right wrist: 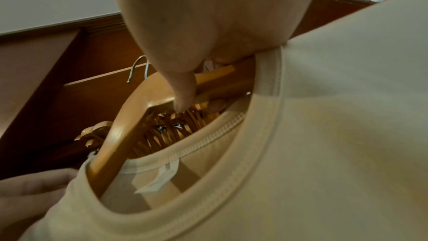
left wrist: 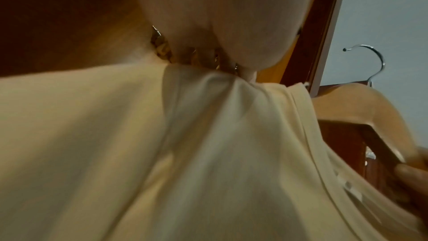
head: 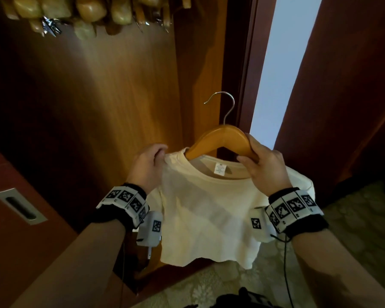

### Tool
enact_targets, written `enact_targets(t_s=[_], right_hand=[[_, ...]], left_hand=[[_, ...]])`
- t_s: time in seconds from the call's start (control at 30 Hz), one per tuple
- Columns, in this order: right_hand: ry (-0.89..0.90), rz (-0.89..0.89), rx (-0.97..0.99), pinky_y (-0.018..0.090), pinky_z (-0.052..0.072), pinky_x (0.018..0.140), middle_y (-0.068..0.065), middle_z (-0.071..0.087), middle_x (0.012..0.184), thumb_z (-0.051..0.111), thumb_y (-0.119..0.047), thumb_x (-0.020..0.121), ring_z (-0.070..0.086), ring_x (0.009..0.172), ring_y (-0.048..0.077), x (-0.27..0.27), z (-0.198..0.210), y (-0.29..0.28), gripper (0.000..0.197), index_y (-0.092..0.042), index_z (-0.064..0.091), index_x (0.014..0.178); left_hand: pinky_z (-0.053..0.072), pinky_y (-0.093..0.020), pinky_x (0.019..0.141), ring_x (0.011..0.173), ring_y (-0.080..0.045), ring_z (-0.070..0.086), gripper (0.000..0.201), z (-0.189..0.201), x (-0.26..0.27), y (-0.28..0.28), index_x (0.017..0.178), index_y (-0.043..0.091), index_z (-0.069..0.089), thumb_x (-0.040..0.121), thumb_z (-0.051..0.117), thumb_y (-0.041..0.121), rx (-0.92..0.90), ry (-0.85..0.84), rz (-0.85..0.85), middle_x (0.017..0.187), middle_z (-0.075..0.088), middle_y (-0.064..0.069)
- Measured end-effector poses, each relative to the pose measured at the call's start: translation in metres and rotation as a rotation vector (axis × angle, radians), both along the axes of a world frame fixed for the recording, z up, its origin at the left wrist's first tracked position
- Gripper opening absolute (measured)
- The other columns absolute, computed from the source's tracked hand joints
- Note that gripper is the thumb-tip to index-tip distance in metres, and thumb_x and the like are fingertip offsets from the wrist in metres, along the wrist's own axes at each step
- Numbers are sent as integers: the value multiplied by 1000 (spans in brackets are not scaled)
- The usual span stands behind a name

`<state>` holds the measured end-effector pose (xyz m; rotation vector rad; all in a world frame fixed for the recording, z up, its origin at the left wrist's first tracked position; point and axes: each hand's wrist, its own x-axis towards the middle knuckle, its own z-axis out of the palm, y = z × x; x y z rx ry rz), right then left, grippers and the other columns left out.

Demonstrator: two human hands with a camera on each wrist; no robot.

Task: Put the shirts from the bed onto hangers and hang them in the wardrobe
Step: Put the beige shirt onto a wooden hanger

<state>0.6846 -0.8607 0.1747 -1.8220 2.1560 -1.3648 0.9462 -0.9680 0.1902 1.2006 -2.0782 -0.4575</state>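
Note:
A cream T-shirt [head: 209,207] hangs in front of the open wardrobe. A wooden hanger [head: 218,136] with a metal hook [head: 229,103] sits partly in its neck opening. The hanger's left end is under the left shoulder; its right arm is still outside the collar. My left hand [head: 161,154] pinches the shirt's left shoulder beside the collar. My right hand [head: 251,152] grips the hanger's right arm, thumb below. The right wrist view shows the hanger [right wrist: 129,127] passing through the collar above the white label [right wrist: 162,177]. In the left wrist view the shirt [left wrist: 208,153] fills most of the frame.
Several bare wooden hangers [head: 87,12] hang on the rail at the upper left. The wardrobe's wooden back panel [head: 120,96] is behind the shirt. A sliding door with a recessed handle [head: 20,205] is at the left, another dark door [head: 353,85] at the right. Patterned carpet [head: 353,218] lies below.

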Motion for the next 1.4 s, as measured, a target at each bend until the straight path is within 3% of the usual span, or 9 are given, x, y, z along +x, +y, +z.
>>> enact_targets(t_s=[0.1, 0.3, 0.43, 0.57, 0.63, 0.77, 1.03, 1.27, 1.4], right_hand=[[10, -22, 12, 43, 48, 90, 6, 68, 101, 63, -30, 91, 62, 90, 24, 3, 5, 3, 60, -25, 40, 146], [23, -96, -9, 37, 49, 81, 6, 66, 102, 63, -29, 91, 61, 91, 23, -2, 13, 11, 60, -27, 40, 146], [-18, -110, -16, 40, 49, 84, 6, 66, 105, 64, -28, 91, 61, 95, 24, -12, 16, 12, 61, -28, 39, 146], [-33, -113, -14, 38, 48, 85, 5, 65, 105, 63, -26, 91, 60, 95, 23, -17, 19, 12, 60, -28, 39, 146], [-42, -111, -14, 37, 48, 85, 5, 64, 104, 63, -26, 91, 59, 95, 23, -19, 20, 12, 60, -29, 38, 146], [-50, -108, -10, 34, 46, 83, 0, 61, 100, 62, -27, 92, 58, 94, 21, -23, 23, 13, 59, -30, 39, 146], [-73, -139, -28, 38, 47, 89, 1, 66, 107, 62, -29, 92, 60, 98, 20, -30, 27, 14, 57, -33, 39, 144], [-73, -142, -28, 40, 48, 88, 2, 66, 106, 61, -31, 92, 60, 97, 21, -28, 29, 11, 57, -34, 38, 145], [-92, -143, -31, 36, 47, 87, 2, 65, 105, 60, -31, 92, 60, 97, 21, -26, 24, 7, 57, -33, 38, 145]], left_hand=[[37, -30, 96, 125, -22, 49, 39, 0, -6, -1, 139, 20, 48, 103, 38, 33, 134, -30, -69, 136, 55, -3], [41, -31, 84, 108, -24, 56, 49, -16, 1, -9, 129, 19, 57, 100, 31, 49, 100, -129, -109, 121, 63, -5], [43, -40, 96, 118, -28, 50, 67, -19, 6, -16, 135, 20, 49, 93, 22, 64, 112, -162, -66, 128, 56, -8], [25, -47, 109, 134, -31, 32, 66, -13, 5, -11, 147, 24, 33, 94, 21, 62, 97, -250, 25, 144, 43, -9], [23, -49, 111, 137, -32, 28, 68, -10, 4, -12, 149, 26, 30, 93, 20, 64, 80, -258, 31, 146, 41, -8], [26, -48, 109, 136, -31, 27, 67, -7, 3, -15, 147, 23, 34, 95, 24, 63, 85, -229, 19, 144, 39, -9], [47, -43, 94, 111, -29, 55, 57, -6, 6, -19, 136, 24, 46, 95, 36, 61, 223, -108, 14, 124, 58, -8], [42, -37, 86, 105, -37, 56, 64, -7, 22, -25, 129, 14, 53, 92, 34, 63, 42, -222, 63, 118, 60, -14], [37, -46, 99, 119, -36, 47, 71, -12, 25, -27, 139, 15, 44, 91, 35, 67, -22, -252, 97, 131, 51, -14]])
